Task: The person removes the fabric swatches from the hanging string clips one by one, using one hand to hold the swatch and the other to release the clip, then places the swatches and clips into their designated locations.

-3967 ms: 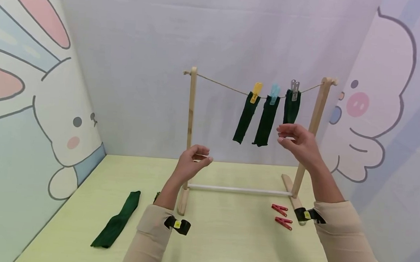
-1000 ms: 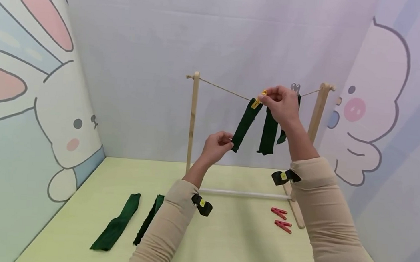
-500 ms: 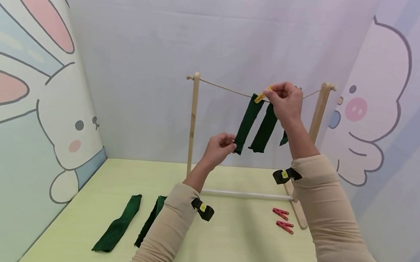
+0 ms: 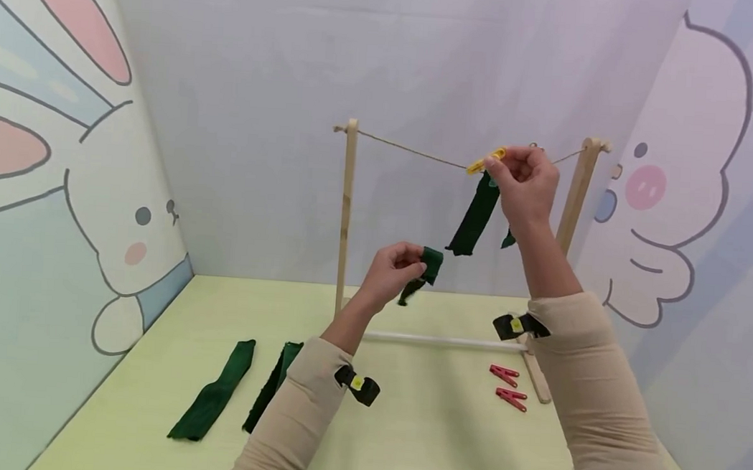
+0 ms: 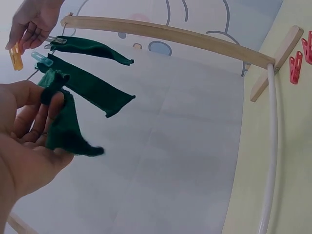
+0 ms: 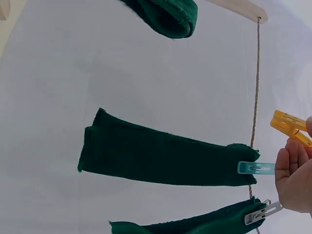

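Note:
My left hand (image 4: 392,275) pinches a strip of dark green cloth (image 4: 432,265), shaped somewhat like a sock, which folds over and droops from the fingers. It is off the rope (image 4: 414,150). Between the thumb and fingers of my right hand (image 4: 527,187) is a yellow clothespin (image 4: 486,161), close to the rope; no cloth is in it. A second green strip (image 6: 165,153) hangs from the rope by a light blue clothespin (image 6: 256,168). Beside it a third strip (image 6: 209,220) hangs by a grey clothespin (image 6: 262,213), mostly hidden behind my right hand in the head view.
The rope runs between two wooden posts (image 4: 346,211), joined low down by a white bar (image 4: 435,341). Two more green strips (image 4: 214,392) lie on the table at left, one partly behind my left sleeve. Two red clothespins (image 4: 510,398) lie near the right foot.
The yellow clothespin has come off the leftmost strip and moved right with my right hand. That strip has dropped from the rope and now hangs folded from my left hand.

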Motion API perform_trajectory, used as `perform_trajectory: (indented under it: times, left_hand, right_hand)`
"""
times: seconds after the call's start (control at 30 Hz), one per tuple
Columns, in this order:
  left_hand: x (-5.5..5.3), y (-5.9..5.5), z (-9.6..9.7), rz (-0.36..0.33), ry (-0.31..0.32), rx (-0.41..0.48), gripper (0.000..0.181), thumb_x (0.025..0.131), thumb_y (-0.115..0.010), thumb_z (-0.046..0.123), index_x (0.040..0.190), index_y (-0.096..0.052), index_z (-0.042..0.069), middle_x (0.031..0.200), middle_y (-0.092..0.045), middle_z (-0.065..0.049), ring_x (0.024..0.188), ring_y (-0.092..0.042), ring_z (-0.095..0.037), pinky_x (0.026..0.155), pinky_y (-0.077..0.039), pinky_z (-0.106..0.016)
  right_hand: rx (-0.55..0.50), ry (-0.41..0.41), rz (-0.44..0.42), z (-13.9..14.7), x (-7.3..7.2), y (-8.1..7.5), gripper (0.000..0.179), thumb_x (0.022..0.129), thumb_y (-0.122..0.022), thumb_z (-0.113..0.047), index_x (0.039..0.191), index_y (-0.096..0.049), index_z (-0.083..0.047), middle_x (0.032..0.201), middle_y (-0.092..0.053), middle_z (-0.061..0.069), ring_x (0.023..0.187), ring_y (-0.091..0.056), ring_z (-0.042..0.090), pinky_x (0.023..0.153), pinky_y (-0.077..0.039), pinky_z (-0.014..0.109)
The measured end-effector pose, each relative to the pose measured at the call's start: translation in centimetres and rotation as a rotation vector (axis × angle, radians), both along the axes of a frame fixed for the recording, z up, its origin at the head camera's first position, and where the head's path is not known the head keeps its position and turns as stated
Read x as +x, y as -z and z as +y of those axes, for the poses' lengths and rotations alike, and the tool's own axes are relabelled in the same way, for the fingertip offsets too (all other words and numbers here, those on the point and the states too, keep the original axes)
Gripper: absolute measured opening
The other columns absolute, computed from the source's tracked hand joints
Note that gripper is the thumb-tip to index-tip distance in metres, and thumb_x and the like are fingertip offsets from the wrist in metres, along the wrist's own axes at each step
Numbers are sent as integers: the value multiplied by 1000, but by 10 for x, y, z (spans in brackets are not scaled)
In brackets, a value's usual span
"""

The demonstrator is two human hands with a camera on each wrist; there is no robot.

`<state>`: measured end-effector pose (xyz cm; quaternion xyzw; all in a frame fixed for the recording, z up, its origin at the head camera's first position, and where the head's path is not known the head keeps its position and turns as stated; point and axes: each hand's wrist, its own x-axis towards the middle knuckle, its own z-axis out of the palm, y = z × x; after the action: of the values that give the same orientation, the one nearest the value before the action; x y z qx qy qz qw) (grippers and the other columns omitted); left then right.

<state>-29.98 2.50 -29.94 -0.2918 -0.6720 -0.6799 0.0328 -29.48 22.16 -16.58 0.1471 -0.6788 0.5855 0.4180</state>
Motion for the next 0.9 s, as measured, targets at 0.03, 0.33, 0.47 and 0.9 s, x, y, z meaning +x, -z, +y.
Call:
perform_trajectory:
  times: [0.03,0.33,0.47,0.9]
  left_hand:
    - [3,1,-3,-13,-2,-12,20,88,-59,0,107,-61,-3,87,-60,-9,78,-57,-18,73,-51,-33]
    - [23,12,-28,-13,-53,-91,20,88,-59,1,107,-62,-4,86,-61,-9,75,-57,-18,66,-48,-27]
    - [25,25,-37,-38,-74,-92,21,87,-60,1,108,-63,-4,85,-61,-8,75,-56,-17,70,-49,-32]
    - [36,48,-53,-119,-102,-79,21,87,-59,-2,107,-61,-8,85,-58,-6,73,-53,-14,65,-45,-24]
  right_hand:
    - [-7,-7,3,1,3,4,20,81,-73,-15,96,-64,-5,83,-62,2,74,-55,15,68,-46,18]
    - [-29,-68,13,11,25,35,25,81,-73,-13,102,-65,-3,90,-64,6,80,-58,18,73,-47,17]
    - [-35,-85,3,14,32,49,27,81,-73,-13,102,-64,1,90,-64,7,80,-59,18,74,-48,18]
    - [-82,-118,-69,23,42,87,30,80,-74,-14,102,-64,2,93,-64,9,82,-61,18,76,-48,19]
